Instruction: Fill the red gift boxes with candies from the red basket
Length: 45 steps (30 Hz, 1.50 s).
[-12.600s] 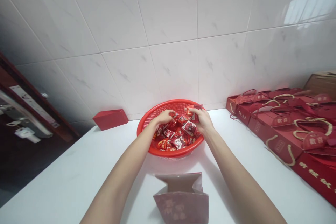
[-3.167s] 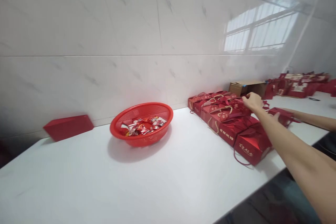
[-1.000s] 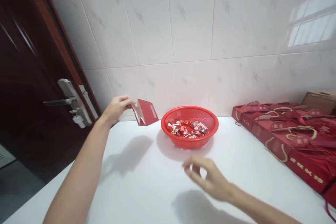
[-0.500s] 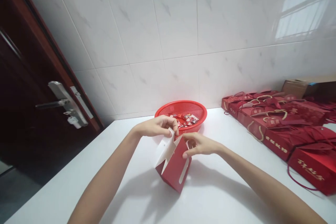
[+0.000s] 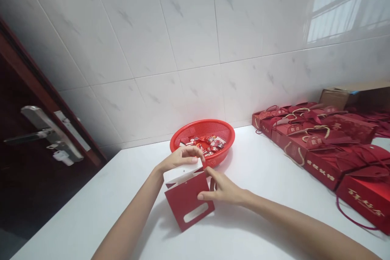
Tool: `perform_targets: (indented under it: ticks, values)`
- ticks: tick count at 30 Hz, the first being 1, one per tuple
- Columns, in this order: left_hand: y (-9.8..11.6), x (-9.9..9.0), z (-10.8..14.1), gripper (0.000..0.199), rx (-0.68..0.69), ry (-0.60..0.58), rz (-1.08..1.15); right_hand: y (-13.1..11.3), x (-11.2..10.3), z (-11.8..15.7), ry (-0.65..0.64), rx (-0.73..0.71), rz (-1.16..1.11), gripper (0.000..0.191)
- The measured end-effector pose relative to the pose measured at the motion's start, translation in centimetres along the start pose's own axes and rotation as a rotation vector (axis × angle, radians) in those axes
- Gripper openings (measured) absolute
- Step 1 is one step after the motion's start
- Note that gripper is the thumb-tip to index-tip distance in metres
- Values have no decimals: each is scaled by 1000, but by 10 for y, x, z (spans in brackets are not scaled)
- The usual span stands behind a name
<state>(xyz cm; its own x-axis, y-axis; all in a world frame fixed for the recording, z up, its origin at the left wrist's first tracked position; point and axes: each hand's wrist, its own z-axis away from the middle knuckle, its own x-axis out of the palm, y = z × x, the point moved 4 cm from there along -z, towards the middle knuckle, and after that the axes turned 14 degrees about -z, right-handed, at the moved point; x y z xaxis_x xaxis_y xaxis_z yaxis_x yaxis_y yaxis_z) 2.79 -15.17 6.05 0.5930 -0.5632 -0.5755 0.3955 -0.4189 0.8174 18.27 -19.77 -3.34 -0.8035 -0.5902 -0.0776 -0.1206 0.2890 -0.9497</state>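
Note:
A red paper box with a white inside and a pale oval window on its front is tilted above the white table. My left hand is closed on the white flap at its top. With thumb and fingers, my right hand grips the box's right side near the upper corner. Just behind the hands stands a red plastic basket, holding several small wrapped candies. The fingertips of both hands are partly hidden at the box's top right corner.
Rows of closed red gift boxes with cord handles fill the right side of the white table. An open cardboard box is behind them. A tiled wall runs along the back; a brown door stands left.
The box has turned so that its windowed face points toward me, and both hands have moved lower with it. The camera view has shifted slightly right.

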Motion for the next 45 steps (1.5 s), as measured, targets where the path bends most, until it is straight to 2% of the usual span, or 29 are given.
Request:
perform_targets:
  ticks: [3,5,8,11,14,16,19,22,25,31,35,37,41,45]
  values:
    - [-3,-5,1,46,33,20,41,-3,-7,-1,-74,10,17,68]
    - [-2,-12,3,49,20,60,82,-15,-22,-7,-49,-56,18,68]
    - [-5,-27,-2,44,-27,106,28,-37,-61,-24,196,-187,65,44]
    - [-15,-39,-23,34,-93,92,-89,-47,-101,-51,416,-177,154,30]
    - [-30,-40,-56,31,-115,-5,-270,-43,-129,-82,519,-138,221,19]
    - [-39,-35,-79,31,-92,-84,-428,-35,-138,-100,517,-92,280,13]
    - [-53,-22,-105,52,-107,-204,-666,-23,-141,-121,428,-25,394,13]
    - [-69,-8,-119,75,-176,-338,-923,-13,-140,-130,320,53,456,11]
    - [-81,-1,-126,76,-192,-411,-1049,-5,-141,-132,267,120,461,9]
    - [-96,-5,-139,52,-198,-353,-1060,6,-142,-130,261,245,497,7]
    - [-98,-10,-143,51,-192,-324,-1054,8,-141,-128,251,278,505,8]
    - [-95,-15,-142,45,-201,-260,-1037,8,-142,-128,257,291,512,7]
    - [-84,-29,-140,23,-211,-94,-987,11,-145,-129,274,303,514,3]
    - [-79,-42,-138,24,-197,-2,-878,13,-146,-129,280,314,486,14]
